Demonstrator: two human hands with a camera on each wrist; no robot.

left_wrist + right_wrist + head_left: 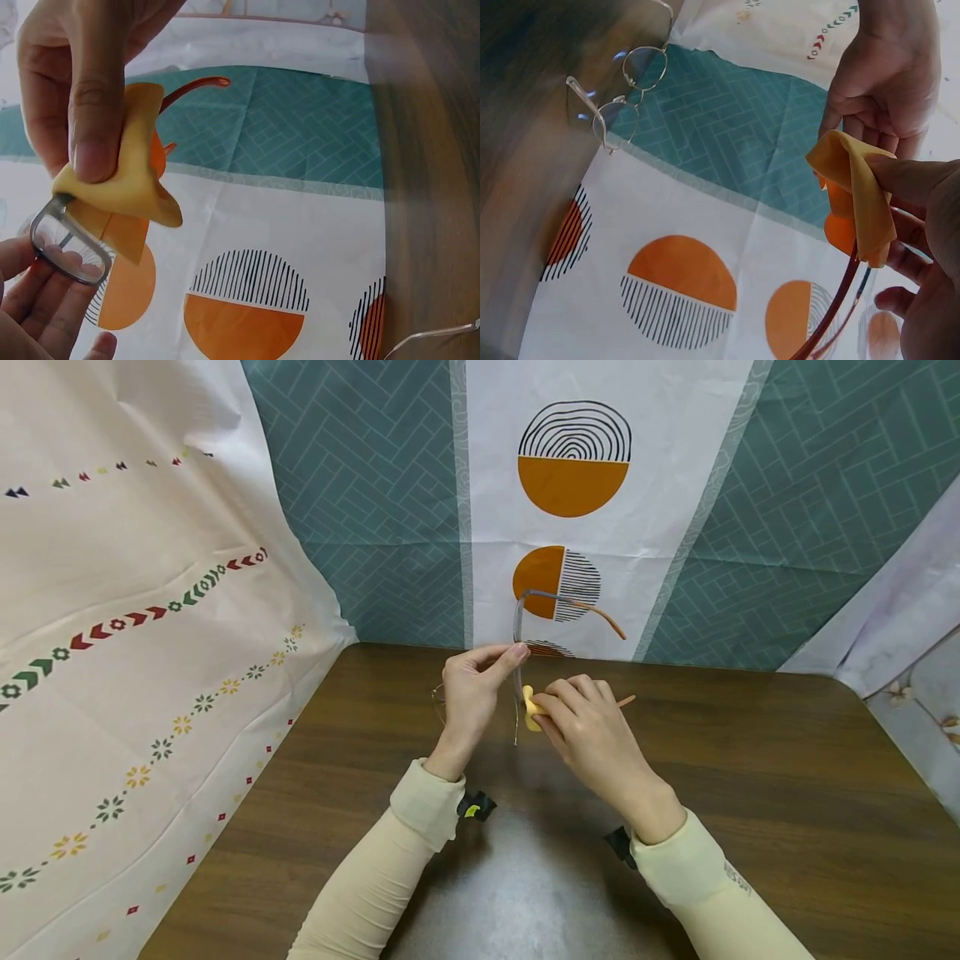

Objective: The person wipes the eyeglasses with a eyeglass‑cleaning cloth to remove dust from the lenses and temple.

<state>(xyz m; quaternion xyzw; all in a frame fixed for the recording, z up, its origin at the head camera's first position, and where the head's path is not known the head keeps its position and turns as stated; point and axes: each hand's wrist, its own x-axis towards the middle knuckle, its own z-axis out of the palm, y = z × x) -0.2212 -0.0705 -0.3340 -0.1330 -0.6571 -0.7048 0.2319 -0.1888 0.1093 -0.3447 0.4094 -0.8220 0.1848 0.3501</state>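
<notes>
Above the table, my left hand (471, 689) pinches a pair of eyeglasses (518, 625) by its front, held on edge. The frame is grey with orange temple tips. My right hand (588, 717) grips a soft yellow cloth (531, 710) folded over the lower part of these glasses. In the left wrist view, one clear lens (71, 244) shows below the cloth (135, 176), with left fingers beside and behind it. From the right wrist view, the cloth (864, 191) hides the part under it, and the orange temples (844, 289) stick out below.
A second pair of glasses (645, 69), thin and gold-rimmed, stands on the dark wooden table (750, 777) beyond my left hand. A patterned cloth (375, 502) hangs along the table's back edge, and a white one (150, 635) along the left.
</notes>
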